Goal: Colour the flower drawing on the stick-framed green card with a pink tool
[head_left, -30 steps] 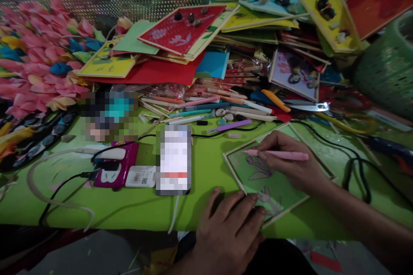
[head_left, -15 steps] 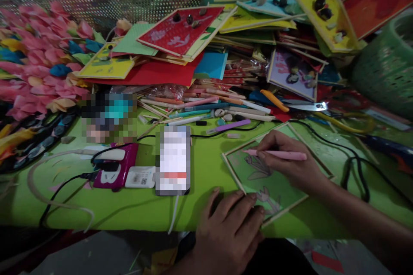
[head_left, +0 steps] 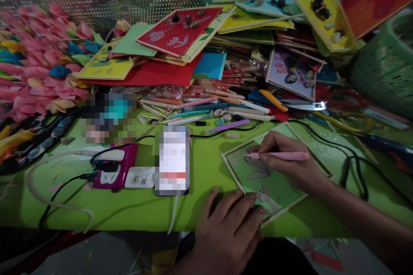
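Observation:
My right hand pinches a pink marker, its tip on a green picture card edged with thin wooden sticks. Outlined flower shapes and small pink marks show on the card, which lies at a slant on the green table. Fingers spread, my left hand lies flat over the table's front edge, its fingertips at the card's lower left edge. A purple marker and a small pale pink cap lie just beyond the card.
Left of the card are a phone and a magenta power strip with cables. Pens, sticks and framed cards pile up behind. Scissors, a green basket and a black cable are at right; pink paper flowers fill the left.
The pink marker's tip has shifted slightly down and left on the card, with my right hand following. My left hand stays in place.

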Demonstrator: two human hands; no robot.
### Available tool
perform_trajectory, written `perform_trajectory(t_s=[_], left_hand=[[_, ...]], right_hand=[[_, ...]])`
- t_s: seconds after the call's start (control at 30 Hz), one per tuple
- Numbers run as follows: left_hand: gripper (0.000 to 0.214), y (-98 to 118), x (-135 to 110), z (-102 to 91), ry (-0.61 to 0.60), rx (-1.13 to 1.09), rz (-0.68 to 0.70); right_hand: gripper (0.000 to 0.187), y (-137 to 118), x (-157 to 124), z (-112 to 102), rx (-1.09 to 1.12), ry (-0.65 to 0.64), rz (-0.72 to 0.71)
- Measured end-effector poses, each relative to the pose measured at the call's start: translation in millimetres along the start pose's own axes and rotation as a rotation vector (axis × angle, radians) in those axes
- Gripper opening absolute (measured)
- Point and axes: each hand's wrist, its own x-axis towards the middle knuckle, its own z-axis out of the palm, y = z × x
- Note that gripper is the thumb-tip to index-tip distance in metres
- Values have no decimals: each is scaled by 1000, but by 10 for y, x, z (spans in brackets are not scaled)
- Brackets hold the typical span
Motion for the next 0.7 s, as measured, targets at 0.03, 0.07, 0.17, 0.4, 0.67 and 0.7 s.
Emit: perform_trajectory(t_s=[0.03, 0.07, 0.17, 0.4, 0.67, 0.7], left_hand=[[24, 0, 5, -5, 2, 3, 1], [24, -1, 9, -10, 2, 6, 3], [25, -5, 13, -13, 1, 1, 8], [25, -3, 8, 6, 13, -23, -8], [25, 1, 3, -4, -4, 8, 1], [25, 2, 9, -8, -3, 3, 1]], right_hand=[[30, 6, -2, -2, -1, 3, 1], [29, 7, -3, -2, 1, 11, -2], [25, -19, -2, 8, 18, 21, -11], [28, -53, 4, 35, -7, 1, -25], [17, -17, 12, 29, -19, 78, -81], [17, -13, 15, 24, 6, 75, -82]])
